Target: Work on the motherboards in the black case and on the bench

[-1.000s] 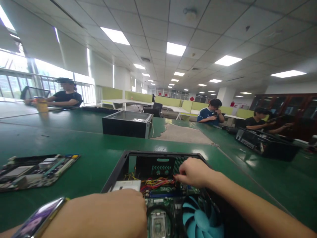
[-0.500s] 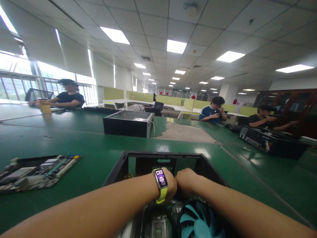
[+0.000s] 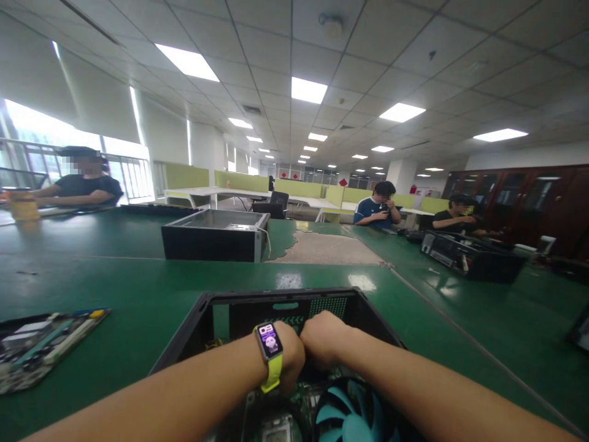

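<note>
A black computer case (image 3: 380, 307) lies before me with its top side uncovered. Both my hands reach down inside it, side by side and nearly touching. My left hand (image 3: 292, 351), with a yellow-strapped watch (image 3: 270, 344) at the wrist, is curled with fingertips pointing down and hidden. Beside it, my right hand (image 3: 324, 336) is also curled, knuckles up, its fingertips out of sight. What they grip cannot be made out. Nearer to me in the case are a fan with teal blades (image 3: 348, 423) and a metal-framed socket area (image 3: 277, 428).
On the green table (image 3: 138, 282), a loose motherboard (image 3: 46, 347) lies at left. Farther off stand another computer case (image 3: 211, 242) and, to the right, an opened one (image 3: 478, 258). A bare patch (image 3: 329, 248) breaks the green surface. Several people sit around the table.
The view has swung to the right, so surroundings appear shifted left. My hands stay together inside the case, with only a slight shift in their pose.
</note>
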A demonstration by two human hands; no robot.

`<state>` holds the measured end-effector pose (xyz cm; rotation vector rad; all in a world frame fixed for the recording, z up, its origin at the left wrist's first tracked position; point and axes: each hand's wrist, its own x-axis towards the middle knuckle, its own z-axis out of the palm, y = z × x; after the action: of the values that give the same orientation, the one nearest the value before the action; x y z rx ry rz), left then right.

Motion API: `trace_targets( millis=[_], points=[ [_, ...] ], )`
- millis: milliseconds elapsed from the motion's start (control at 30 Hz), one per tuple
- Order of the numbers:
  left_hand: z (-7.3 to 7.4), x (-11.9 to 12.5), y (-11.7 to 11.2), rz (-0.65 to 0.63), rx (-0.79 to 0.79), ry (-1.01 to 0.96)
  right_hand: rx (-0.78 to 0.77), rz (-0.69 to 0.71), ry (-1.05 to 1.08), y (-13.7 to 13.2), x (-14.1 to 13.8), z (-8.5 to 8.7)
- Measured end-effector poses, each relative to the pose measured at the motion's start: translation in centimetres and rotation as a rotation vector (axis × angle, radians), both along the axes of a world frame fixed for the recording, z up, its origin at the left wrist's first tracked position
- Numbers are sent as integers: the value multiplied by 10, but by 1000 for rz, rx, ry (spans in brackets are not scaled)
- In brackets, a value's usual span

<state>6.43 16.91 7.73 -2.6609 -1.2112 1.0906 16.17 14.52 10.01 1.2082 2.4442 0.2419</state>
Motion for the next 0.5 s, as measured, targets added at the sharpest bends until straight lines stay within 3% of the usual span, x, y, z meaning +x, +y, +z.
trace_targets(
  millis=[167,500],
  points=[
    [16,-1,-12,-92,37,16,-14,-27,12,1,0,-2],
    [29,7,-26,-36,90,154,-27,-35,-9,-1,-2,-5]
  ],
)
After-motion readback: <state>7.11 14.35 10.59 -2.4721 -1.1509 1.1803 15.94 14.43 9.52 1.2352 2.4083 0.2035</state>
